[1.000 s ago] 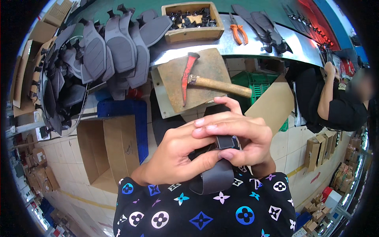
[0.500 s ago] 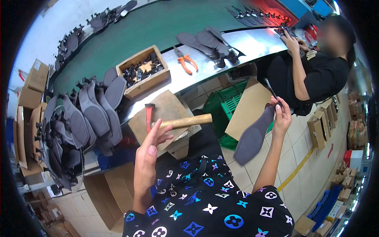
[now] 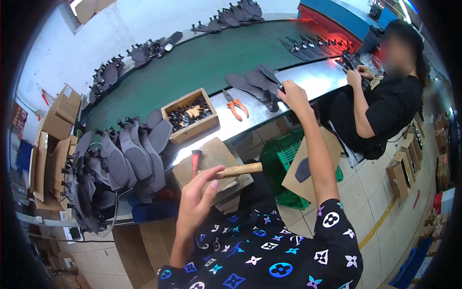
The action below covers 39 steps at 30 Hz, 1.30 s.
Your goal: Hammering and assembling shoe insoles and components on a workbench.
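Note:
My right hand [image 3: 294,98] reaches over the metal table edge, its fingers pinched on the end of a dark grey shoe sole [image 3: 269,73]. Beside that sole lie more grey soles [image 3: 243,84] with black fittings at their ends. My left hand [image 3: 197,195] hovers by the hammer's wooden handle [image 3: 243,169], thumb and fingers apart, holding nothing. The hammer's red head [image 3: 195,161] rests on a square block [image 3: 216,149]. Another grey sole [image 3: 302,171] lies against cardboard at the green crate [image 3: 274,176], partly hidden by my right forearm.
Orange-handled pliers [image 3: 236,108] lie beside a wooden box [image 3: 192,131] of small black parts. Many grey soles [image 3: 130,151] are heaped at left. A green conveyor belt [image 3: 192,72] runs behind. At right, a co-worker [image 3: 385,101] handles dark pieces.
My right hand has let go of the sole it held and moved up to the soles on the table edge. My left hand stays near the hammer. The view has shifted.

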### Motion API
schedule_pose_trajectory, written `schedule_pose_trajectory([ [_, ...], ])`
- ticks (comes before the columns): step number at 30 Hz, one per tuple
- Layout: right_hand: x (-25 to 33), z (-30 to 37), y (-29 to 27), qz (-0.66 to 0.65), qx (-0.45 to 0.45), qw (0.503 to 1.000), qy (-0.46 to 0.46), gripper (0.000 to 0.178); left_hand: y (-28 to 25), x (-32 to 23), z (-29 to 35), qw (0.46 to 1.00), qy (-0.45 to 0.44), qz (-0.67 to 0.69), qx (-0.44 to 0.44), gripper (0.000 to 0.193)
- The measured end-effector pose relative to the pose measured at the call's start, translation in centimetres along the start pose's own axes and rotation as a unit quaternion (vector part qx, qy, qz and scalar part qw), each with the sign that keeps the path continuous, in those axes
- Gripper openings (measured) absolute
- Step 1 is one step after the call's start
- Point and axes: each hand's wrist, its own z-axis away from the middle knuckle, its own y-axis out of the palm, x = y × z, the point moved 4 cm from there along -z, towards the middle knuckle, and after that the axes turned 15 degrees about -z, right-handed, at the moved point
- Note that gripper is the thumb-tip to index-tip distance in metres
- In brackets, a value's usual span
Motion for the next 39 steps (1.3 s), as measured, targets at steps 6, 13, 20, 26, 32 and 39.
schedule_pose_trajectory([
  [6,9.3,-3.6,-6.0,-0.197,-0.086,0.967,0.138,0.028,-3.2,-2.6,-0.5,0.954,0.108,-0.252,-0.125,0.034],
  [13,29.3,8.4,-8.2,0.030,0.134,0.881,-0.453,0.030,-5.5,-4.3,-2.4,0.884,0.119,-0.417,-0.177,0.072],
  [20,25.6,13.1,0.4,-0.242,0.094,0.940,-0.221,0.089,-4.3,4.6,1.7,0.949,-0.142,0.277,-0.047,0.035],
  [26,15.3,22.7,4.0,-0.158,0.122,0.979,-0.031,0.047,-1.7,9.6,1.3,0.935,-0.127,0.242,-0.225,0.037],
  [32,11.0,29.3,1.6,-0.290,0.041,0.942,0.164,0.026,-1.2,8.0,-2.1,0.851,-0.140,-0.467,-0.195,0.066],
  [39,11.5,31.2,1.0,-0.579,-0.036,0.723,0.376,0.022,-5.6,14.7,-17.6,0.869,0.036,-0.458,-0.183,0.013],
])
